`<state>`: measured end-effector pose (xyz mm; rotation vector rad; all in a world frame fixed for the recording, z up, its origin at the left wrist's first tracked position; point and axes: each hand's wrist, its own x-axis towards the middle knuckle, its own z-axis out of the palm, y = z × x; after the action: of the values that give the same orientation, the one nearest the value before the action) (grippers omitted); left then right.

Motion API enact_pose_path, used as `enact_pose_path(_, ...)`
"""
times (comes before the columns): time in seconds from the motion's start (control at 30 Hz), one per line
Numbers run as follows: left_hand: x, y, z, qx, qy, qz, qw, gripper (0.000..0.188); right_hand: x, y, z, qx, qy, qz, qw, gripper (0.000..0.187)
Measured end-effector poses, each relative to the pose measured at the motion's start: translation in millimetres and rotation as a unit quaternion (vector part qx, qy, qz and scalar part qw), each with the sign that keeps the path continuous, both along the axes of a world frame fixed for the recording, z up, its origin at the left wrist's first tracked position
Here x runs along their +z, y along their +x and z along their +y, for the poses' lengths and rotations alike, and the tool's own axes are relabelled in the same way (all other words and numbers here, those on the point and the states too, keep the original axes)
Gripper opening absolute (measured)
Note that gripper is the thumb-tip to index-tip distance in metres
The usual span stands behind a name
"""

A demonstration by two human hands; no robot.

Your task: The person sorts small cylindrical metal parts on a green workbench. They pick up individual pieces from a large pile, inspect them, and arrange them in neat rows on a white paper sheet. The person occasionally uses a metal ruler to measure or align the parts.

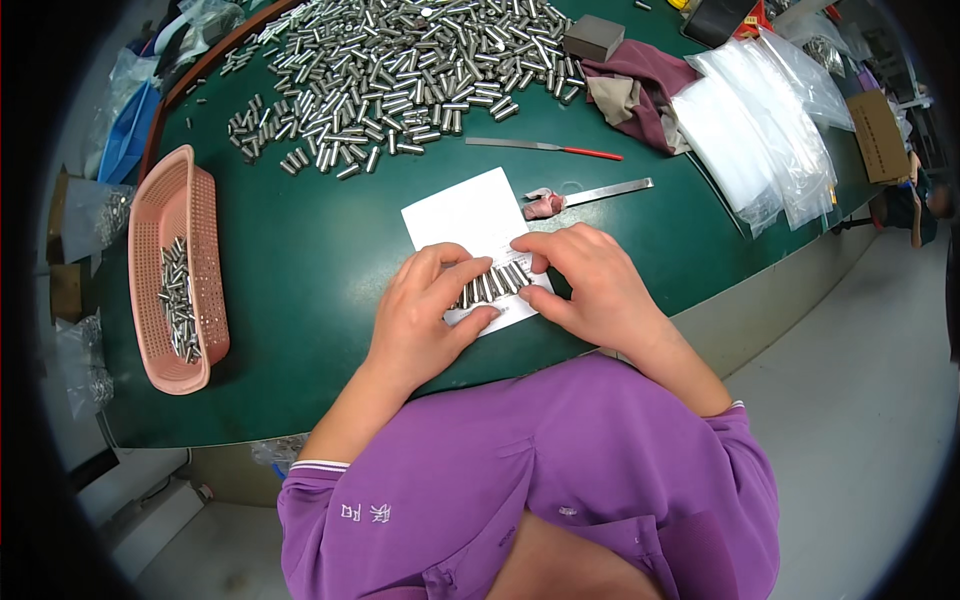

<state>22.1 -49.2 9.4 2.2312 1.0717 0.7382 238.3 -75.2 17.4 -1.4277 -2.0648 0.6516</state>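
A row of short, shiny metal pins (492,284) lies side by side on a sheet of white paper (470,215), between my two hands. My left hand (425,305) closes around the left end of the row, index finger on the far side and thumb on the near side; its fingers hide some pins. At the right end, my right hand (590,280) curls its index finger and thumb about the row in the same way. The paper rests on the green tabletop (330,270).
A big heap of metal pins (400,75) covers the far side. At left stands a pink basket (215,300) with more pins. Beyond the paper lie a red-handled file (590,153) and a flat metal strip (610,191). Plastic bags (745,130) and maroon cloth (645,85) sit at right.
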Motion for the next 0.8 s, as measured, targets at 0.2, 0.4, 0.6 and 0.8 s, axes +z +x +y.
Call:
enact_pose_path(0.2,-2.8,0.2,-1.7,0.001,-0.022,-0.017,1.000,0.063,0.6,4.8,-0.2,-0.013,0.009,-0.001,1.000,0.040)
enact_pose_path(0.4,1.2,1.3,-2.7,-0.009,-0.054,-0.042,0.998,0.070,-0.5,9.1,0.8,-0.024,0.021,0.005,0.999,0.039)
enact_pose_path(0.6,-2.2,0.9,-3.6,-0.027,-0.069,-0.072,0.995,0.074,0.9,12.3,2.6,-0.027,0.025,0.003,0.999,0.039)
enact_pose_path(0.8,-3.0,-0.5,-4.7,-0.039,-0.076,-0.085,0.993,0.081,-0.2,14.2,2.9,-0.032,0.028,0.002,0.999,0.040)
